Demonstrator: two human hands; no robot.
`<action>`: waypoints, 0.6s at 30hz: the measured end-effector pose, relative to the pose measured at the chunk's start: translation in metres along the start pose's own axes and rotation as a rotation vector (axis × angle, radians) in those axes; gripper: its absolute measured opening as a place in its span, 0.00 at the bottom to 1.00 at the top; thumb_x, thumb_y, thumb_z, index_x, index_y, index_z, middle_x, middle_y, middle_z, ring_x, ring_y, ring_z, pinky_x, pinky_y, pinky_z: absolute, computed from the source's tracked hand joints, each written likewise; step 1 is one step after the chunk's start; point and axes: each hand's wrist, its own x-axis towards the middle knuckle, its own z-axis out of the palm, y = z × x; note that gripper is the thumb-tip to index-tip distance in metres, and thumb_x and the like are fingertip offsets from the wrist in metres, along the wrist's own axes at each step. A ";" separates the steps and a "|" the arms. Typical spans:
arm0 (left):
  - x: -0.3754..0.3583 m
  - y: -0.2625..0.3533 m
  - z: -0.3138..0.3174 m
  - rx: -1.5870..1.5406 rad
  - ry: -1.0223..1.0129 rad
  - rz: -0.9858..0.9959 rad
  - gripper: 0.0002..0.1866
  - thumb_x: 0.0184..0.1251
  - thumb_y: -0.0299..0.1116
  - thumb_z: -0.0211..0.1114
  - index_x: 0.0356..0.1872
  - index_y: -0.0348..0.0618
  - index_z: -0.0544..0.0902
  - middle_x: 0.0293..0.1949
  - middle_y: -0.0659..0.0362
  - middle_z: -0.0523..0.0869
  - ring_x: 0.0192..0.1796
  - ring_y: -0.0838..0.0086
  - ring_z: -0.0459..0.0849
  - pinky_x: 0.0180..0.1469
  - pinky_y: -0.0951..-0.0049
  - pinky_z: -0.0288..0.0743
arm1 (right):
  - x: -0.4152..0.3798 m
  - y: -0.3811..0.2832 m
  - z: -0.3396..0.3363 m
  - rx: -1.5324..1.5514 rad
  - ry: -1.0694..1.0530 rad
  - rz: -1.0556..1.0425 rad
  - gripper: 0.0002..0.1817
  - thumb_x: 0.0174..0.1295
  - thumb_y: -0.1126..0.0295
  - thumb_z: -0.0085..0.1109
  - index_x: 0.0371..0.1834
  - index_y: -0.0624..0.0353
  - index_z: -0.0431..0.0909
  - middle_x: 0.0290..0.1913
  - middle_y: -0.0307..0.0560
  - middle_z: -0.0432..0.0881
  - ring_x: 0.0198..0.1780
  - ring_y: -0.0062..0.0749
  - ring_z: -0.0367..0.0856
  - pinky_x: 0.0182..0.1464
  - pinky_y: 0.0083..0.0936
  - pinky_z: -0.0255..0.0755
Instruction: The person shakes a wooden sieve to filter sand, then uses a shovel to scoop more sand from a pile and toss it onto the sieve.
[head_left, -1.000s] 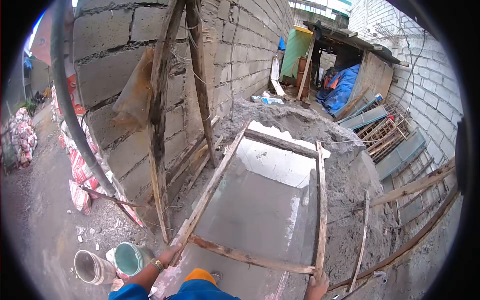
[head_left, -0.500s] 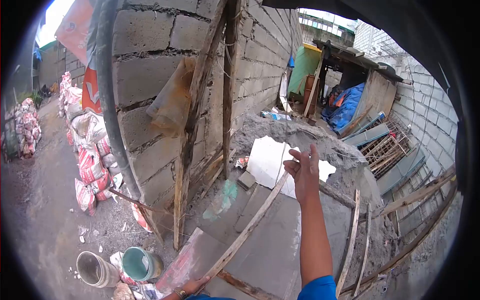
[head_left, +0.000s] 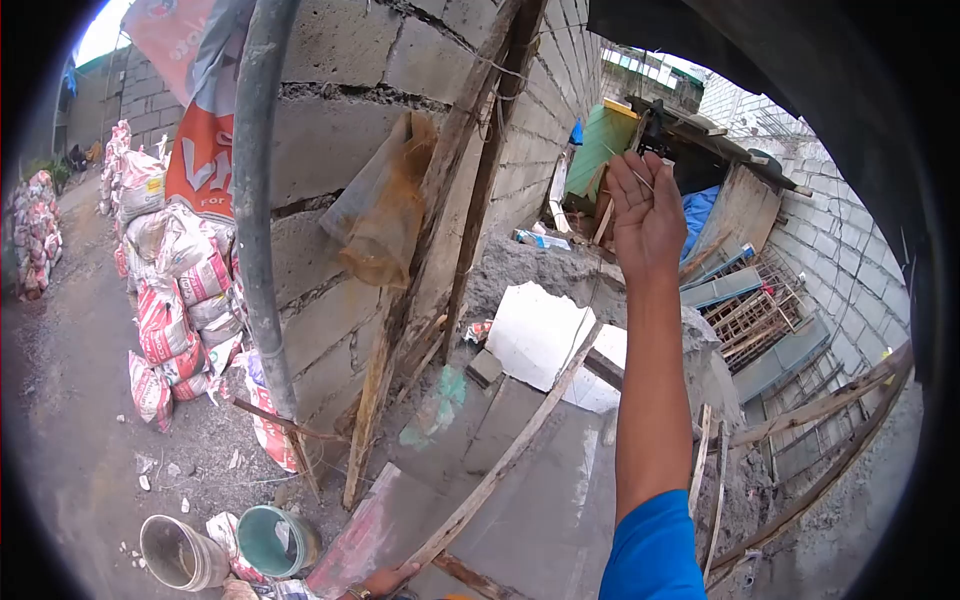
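My right hand (head_left: pixel 648 215) is raised in the upper middle of the view. Its fingers are curled toward the palm around a thin pale strand, perhaps wire or string; I cannot make out which. At the bottom edge, my left hand (head_left: pixel 385 578) is closed on the near end of a long wooden strip (head_left: pixel 500 465), partly cut off by the frame. This strip slants up to the right over grey slabs (head_left: pixel 530 490), its far end near a broken white board (head_left: pixel 535 335). Another piece of wood (head_left: pixel 475 577) lies beside the left hand.
Two buckets, one whitish (head_left: pixel 185 555) and one green (head_left: pixel 275 543), stand at lower left. Stacked red-and-white sacks (head_left: pixel 165 320) line the path. Upright wooden posts (head_left: pixel 430 240) lean by the block wall (head_left: pixel 335 150). Metal grating (head_left: pixel 750 320) and poles (head_left: pixel 820 480) lie right.
My right hand has risen from near the white board to well above it, its fingers now more curled. My left hand stays at the strip's near end. The view has shifted slightly.
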 end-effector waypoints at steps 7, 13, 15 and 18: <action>0.038 -0.052 -0.024 0.089 0.015 -0.065 0.41 0.59 0.70 0.48 0.59 0.44 0.75 0.47 0.43 0.83 0.50 0.56 0.81 0.53 0.65 0.71 | -0.120 -0.037 0.009 -0.216 -0.083 0.100 0.20 0.69 0.55 0.48 0.48 0.63 0.72 0.29 0.49 0.81 0.39 0.37 0.80 0.41 0.27 0.72; 0.035 -0.038 -0.023 -0.232 0.054 -0.053 0.31 0.64 0.59 0.55 0.53 0.40 0.76 0.28 0.56 0.81 0.26 0.71 0.80 0.29 0.71 0.74 | -0.328 -0.068 -0.056 -0.604 0.182 0.367 0.19 0.65 0.51 0.53 0.36 0.59 0.74 0.19 0.42 0.73 0.25 0.29 0.73 0.36 0.29 0.69; 0.036 -0.028 -0.017 -0.305 0.092 -0.087 0.25 0.65 0.59 0.53 0.40 0.45 0.74 0.22 0.61 0.75 0.17 0.75 0.73 0.18 0.74 0.69 | -0.363 -0.086 -0.074 -0.611 0.343 0.439 0.18 0.66 0.52 0.51 0.36 0.57 0.73 0.15 0.37 0.68 0.22 0.28 0.70 0.35 0.29 0.69; 0.029 -0.008 -0.012 -0.348 0.109 -0.156 0.26 0.64 0.62 0.52 0.35 0.46 0.74 0.21 0.61 0.75 0.18 0.74 0.74 0.19 0.74 0.69 | -0.414 -0.115 -0.092 -0.651 0.638 0.387 0.18 0.64 0.52 0.55 0.34 0.58 0.74 0.15 0.38 0.68 0.18 0.22 0.66 0.24 0.21 0.63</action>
